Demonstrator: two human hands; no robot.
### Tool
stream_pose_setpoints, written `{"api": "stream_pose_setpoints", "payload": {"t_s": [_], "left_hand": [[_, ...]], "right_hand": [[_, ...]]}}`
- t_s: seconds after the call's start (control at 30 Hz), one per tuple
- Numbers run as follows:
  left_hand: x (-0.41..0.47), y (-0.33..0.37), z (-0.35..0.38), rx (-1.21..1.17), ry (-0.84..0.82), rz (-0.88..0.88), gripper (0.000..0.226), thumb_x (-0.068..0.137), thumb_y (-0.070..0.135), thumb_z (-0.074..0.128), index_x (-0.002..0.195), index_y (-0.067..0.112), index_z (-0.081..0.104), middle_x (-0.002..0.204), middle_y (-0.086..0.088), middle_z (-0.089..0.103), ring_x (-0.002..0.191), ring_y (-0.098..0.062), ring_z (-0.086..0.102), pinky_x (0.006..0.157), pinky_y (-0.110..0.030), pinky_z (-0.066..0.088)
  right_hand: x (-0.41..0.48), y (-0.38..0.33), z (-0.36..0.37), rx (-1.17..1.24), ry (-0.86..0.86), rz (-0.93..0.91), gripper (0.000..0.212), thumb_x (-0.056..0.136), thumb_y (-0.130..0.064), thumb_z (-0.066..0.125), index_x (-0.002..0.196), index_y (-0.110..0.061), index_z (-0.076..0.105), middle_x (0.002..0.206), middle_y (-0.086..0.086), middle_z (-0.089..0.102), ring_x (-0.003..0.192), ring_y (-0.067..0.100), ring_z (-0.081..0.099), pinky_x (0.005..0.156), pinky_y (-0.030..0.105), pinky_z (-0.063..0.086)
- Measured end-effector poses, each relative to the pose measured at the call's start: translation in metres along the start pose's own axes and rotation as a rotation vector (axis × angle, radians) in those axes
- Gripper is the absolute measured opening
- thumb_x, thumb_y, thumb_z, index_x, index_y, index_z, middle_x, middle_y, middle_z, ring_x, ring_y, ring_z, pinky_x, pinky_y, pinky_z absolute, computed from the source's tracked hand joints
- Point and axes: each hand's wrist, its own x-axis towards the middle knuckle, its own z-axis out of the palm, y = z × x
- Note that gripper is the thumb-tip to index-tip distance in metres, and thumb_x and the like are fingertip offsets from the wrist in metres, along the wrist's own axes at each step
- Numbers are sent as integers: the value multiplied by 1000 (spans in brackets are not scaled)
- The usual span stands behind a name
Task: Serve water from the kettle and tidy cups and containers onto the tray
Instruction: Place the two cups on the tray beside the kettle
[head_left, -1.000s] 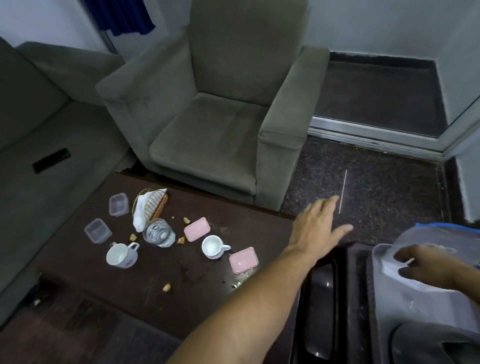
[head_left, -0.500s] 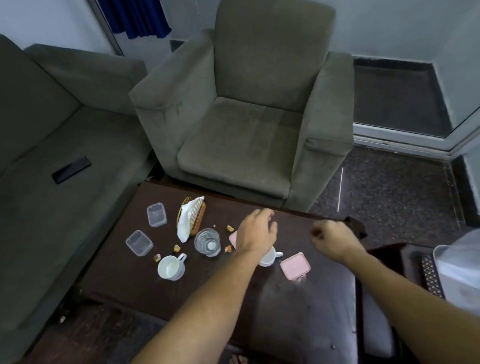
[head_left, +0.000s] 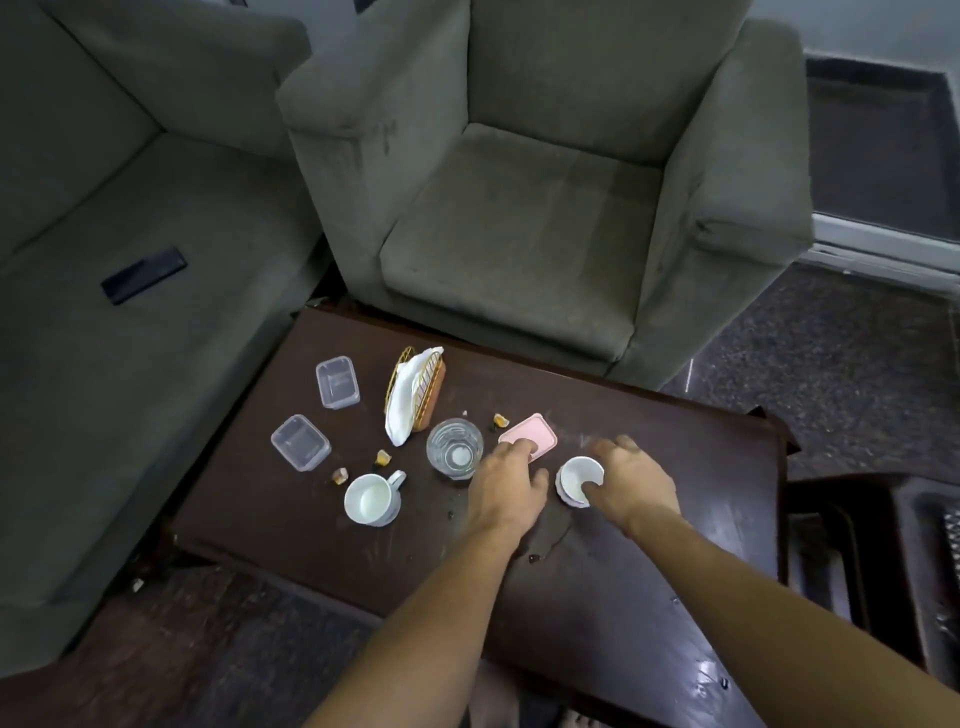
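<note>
Now the right hand (head_left: 631, 483) is pinching the white cup (head_left: 574, 475) at 4 o'clock; the left hand (head_left: 506, 486), loosely spread, is touching the pink lid (head_left: 537, 434).

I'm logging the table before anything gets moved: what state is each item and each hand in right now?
White cup: upright, empty, right hand grips its rim, thumb inside.
Pink lid: flat on the table, left hand fingertips on it.
Glass: upright, untouched.
Mug: upright, empty, untouched.
Far clear container: lidless, empty.
Near clear container: lidless, empty.
Napkin holder: holds a white napkin.
</note>
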Motion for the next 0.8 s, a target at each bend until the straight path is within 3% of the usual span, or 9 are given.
{"api": "stream_pose_setpoints", "payload": {"t_s": [0.27, 0.47, 0.7, 0.8], "left_hand": [[2, -20, 34, 23, -37, -30, 41, 96, 32, 59, 135, 24, 57, 133, -1, 60, 126, -26, 56, 105, -43, 47], [-22, -53, 32, 15, 112, -73, 35, 97, 24, 57, 131, 19, 62, 127, -3, 61, 122, -26, 55, 102, -39, 44], [-24, -80, 20, 50, 116, -102, 35, 98, 25, 56, 133, 19, 61, 132, -1, 62, 123, -25, 55, 103, -39, 44], [-25, -82, 21, 57, 108, -86, 32, 99, 26, 55, 129, 19, 61, 129, 0, 62, 121, -25, 56, 101, -39, 46]], "right_hand": [[24, 3, 32, -59, -6, 35, 74, 81, -43, 74, 147, -30, 44, 136, 3, 54, 117, 32, 61, 88, 38, 53], [31, 1, 36, -163, 21, -9, 51, 79, -46, 73, 124, -25, 62, 122, 1, 61, 117, 28, 57, 80, 38, 52], [27, 3, 45, -189, 16, -60, 65, 77, -52, 73, 131, -21, 56, 129, 3, 58, 120, 28, 55, 89, 38, 53], [25, 3, 46, -169, 11, -67, 65, 80, -44, 74, 137, -18, 53, 132, 6, 57, 119, 30, 57, 92, 38, 52]]}}
